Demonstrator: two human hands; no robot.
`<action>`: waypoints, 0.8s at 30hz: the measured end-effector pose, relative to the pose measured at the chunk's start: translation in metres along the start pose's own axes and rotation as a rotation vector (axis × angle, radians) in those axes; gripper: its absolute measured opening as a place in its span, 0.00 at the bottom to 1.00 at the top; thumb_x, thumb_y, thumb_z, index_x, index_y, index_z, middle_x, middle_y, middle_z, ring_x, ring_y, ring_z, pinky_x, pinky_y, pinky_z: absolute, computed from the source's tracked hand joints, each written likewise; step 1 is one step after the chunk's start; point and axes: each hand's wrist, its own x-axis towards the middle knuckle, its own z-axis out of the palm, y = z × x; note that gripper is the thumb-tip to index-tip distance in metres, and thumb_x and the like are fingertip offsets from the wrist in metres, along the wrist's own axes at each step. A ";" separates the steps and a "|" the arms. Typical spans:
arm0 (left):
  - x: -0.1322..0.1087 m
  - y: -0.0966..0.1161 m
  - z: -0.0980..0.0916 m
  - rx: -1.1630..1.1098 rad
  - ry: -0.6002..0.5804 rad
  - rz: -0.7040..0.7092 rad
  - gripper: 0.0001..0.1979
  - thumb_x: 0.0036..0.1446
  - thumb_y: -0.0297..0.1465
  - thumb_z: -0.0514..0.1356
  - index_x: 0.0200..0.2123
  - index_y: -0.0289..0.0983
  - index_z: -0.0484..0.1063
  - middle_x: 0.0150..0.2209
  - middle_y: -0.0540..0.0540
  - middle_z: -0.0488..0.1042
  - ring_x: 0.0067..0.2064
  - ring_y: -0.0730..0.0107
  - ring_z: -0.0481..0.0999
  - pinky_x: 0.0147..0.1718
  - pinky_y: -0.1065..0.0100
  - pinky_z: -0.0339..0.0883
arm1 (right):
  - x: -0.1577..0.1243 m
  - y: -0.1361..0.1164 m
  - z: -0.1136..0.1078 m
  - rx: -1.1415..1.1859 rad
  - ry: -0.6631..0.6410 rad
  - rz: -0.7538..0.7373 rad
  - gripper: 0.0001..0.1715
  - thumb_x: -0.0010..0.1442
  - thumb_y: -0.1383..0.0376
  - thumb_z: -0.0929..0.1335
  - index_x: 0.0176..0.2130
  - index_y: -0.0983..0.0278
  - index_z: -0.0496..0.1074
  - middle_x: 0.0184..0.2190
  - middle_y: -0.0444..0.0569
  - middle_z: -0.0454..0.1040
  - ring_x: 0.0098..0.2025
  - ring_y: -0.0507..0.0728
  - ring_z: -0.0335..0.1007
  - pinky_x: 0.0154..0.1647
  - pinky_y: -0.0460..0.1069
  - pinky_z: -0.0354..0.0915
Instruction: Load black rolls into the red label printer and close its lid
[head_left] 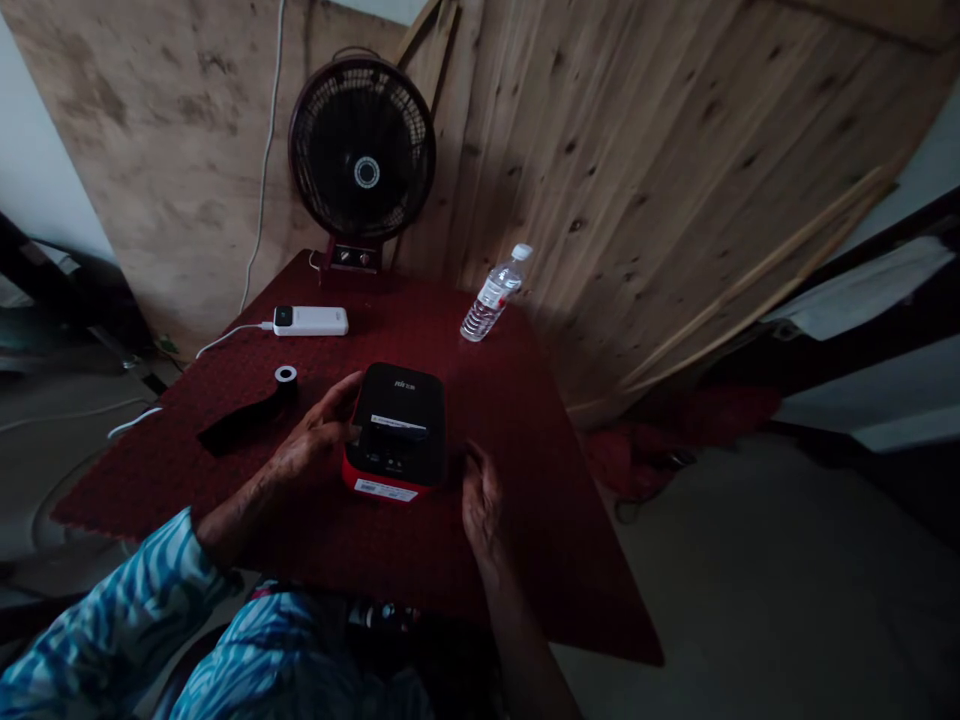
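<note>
A black-topped, red-sided box that looks like a label printer (405, 400) sits on the dark red table, with a white strip (399, 426) lying across the slot in its top. My left hand (319, 430) lies along its left side, fingers apart, thumb at the front left edge. On the other side, my right hand (481, 495) is beside the printer with loosely bent fingers and nothing visible in it. It appears slightly apart from the printer. To the left of my left hand is a partly unrolled black ribbon roll (255, 415) with a white core.
A white power bank (310, 321) with a cable plugged in lies behind the ribbon. Toward the back right stands a clear water bottle (491, 298). A dark fan (364, 160) stands at the table's back edge, against a wooden wall (600, 150). The table (570, 560) narrows toward the back.
</note>
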 end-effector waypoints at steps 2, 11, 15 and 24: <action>0.001 -0.002 -0.001 -0.025 0.023 -0.011 0.40 0.45 0.23 0.62 0.63 0.46 0.62 0.65 0.47 0.63 0.67 0.48 0.59 0.61 0.56 0.59 | 0.000 0.001 0.000 -0.010 -0.005 0.010 0.27 0.63 0.51 0.60 0.51 0.63 0.72 0.52 0.57 0.76 0.55 0.63 0.71 0.59 0.61 0.63; 0.000 -0.005 -0.002 0.023 -0.008 0.040 0.41 0.47 0.21 0.60 0.64 0.51 0.59 0.68 0.53 0.59 0.69 0.53 0.52 0.65 0.54 0.52 | 0.002 -0.002 -0.003 -0.128 -0.067 -0.116 0.25 0.64 0.53 0.60 0.49 0.62 0.75 0.48 0.57 0.78 0.51 0.64 0.74 0.55 0.62 0.66; 0.000 -0.007 -0.003 0.066 0.019 0.030 0.40 0.47 0.22 0.59 0.64 0.50 0.61 0.69 0.52 0.57 0.70 0.54 0.50 0.67 0.52 0.46 | 0.002 -0.005 -0.003 -0.129 -0.080 -0.101 0.24 0.64 0.54 0.60 0.49 0.63 0.75 0.48 0.58 0.78 0.52 0.64 0.73 0.55 0.62 0.66; -0.001 -0.002 0.009 0.021 0.059 0.017 0.38 0.44 0.23 0.60 0.62 0.43 0.65 0.66 0.48 0.63 0.69 0.49 0.53 0.64 0.54 0.55 | 0.007 0.010 0.004 -0.134 -0.038 -0.180 0.23 0.65 0.55 0.59 0.48 0.61 0.75 0.46 0.56 0.79 0.49 0.62 0.75 0.51 0.59 0.69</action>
